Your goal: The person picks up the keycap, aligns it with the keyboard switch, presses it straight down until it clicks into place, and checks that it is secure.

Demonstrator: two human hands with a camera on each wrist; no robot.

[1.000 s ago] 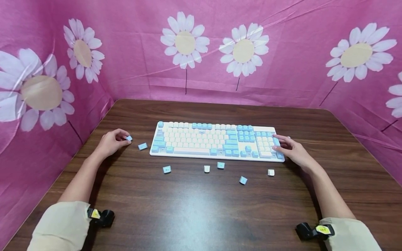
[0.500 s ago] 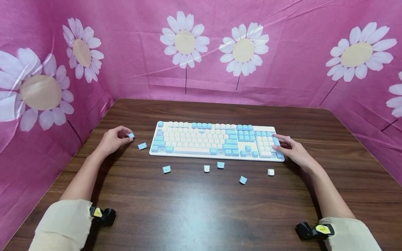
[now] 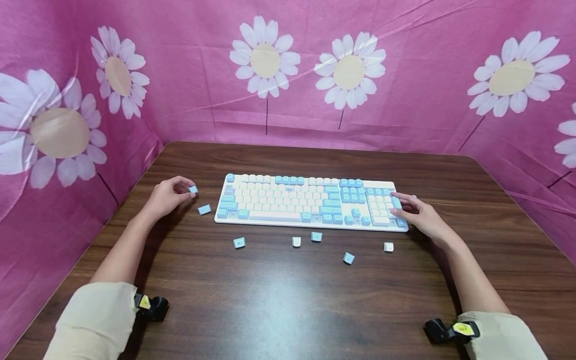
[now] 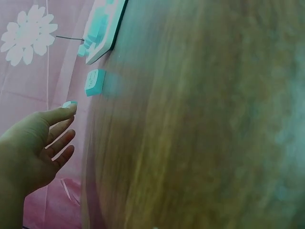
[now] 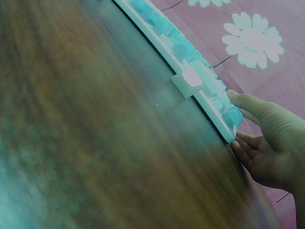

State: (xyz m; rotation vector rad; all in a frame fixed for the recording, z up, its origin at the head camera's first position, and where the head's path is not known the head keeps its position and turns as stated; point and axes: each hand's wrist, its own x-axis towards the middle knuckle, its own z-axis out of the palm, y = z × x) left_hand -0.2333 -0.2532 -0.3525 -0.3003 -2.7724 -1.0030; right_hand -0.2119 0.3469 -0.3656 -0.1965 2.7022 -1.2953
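Left-hand grip [image 3: 167, 198] pinching 1 blue keycap [image 3: 193, 189], right-hand grip [image 3: 420, 215] holding right end of keyboard [image 3: 310, 204]

pink creased cloth [image 3: 189, 65] | white yellow-centred daisies [image 3: 265, 61] | brown wood-grain table [image 3: 207, 300]

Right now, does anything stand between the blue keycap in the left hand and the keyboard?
Nothing visible does: only tabletop shows between the held keycap and the keyboard. A loose blue keycap lies beside that path, on its near side.
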